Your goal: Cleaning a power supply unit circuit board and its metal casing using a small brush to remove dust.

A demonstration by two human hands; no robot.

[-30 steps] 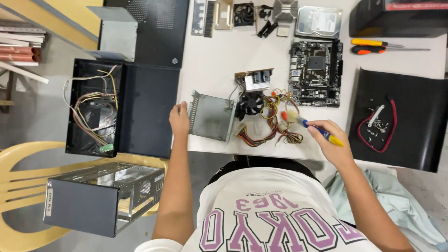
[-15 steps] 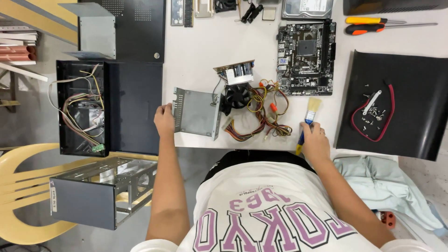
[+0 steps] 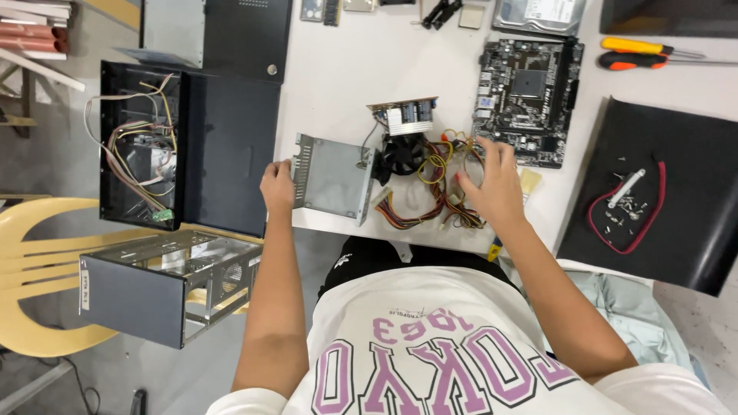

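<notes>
A white table [image 3: 369,69] fills the upper middle of the view, seen from above the person's head; to its left an open black computer case [image 3: 188,146] lies on its side, loose wires bundled in its left bay; below that, a bare grey metal drive cage [image 3: 161,288] rests on a yellow plastic chair [image 3: 31,261]; at the right edge of the table lies a black side panel [image 3: 676,192] carrying small screws and a red cable loop; above it two orange-handled screwdrivers [image 3: 638,52] lie side by side, beside a green-black motherboard [image 3: 526,96] and, at the top, a silver hard drive [image 3: 538,14].

Near the table's front edge sits a grey power supply housing [image 3: 332,178], opened, with its black fan [image 3: 401,154] and a small circuit board [image 3: 403,115] pulled out just to its right; a tangle of yellow, red and black power cables [image 3: 434,192] spreads from there toward the person.

The left hand [image 3: 277,186] grips the left end of the housing, fingers curled round its perforated edge; the right hand [image 3: 492,184] hovers spread and open over the cable tangle, fingertips touching or just above the wires, I cannot tell which, holding nothing; a brush [image 3: 529,180] with pale bristles lies on the table partly under that hand, its blue-and-yellow handle end showing just below the wrist.
</notes>
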